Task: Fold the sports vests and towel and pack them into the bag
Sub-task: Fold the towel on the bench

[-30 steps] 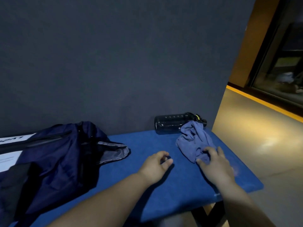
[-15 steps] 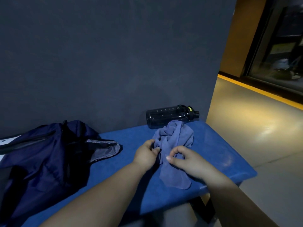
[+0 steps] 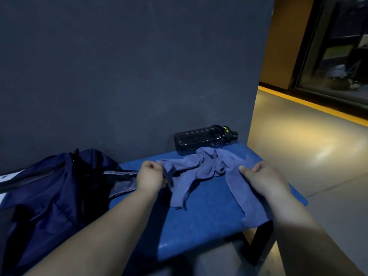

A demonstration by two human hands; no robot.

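Hands hold the crumpled blue-grey towel (image 3: 201,172) on the blue tabletop (image 3: 199,220): the left hand (image 3: 150,176) has its grip curled into a fist pinching the towel's left edge. The right hand (image 3: 264,181) has its grip pinching the right side between thumb and bent fingers, that end draping off the tabletop's near right corner. Left of the hands lies the open navy bag (image 3: 49,196), its grey-lined flap just beside the left hand, and beyond the towel a dark water bottle (image 3: 201,139) lies on its side against the dark wall (image 3: 139,76).
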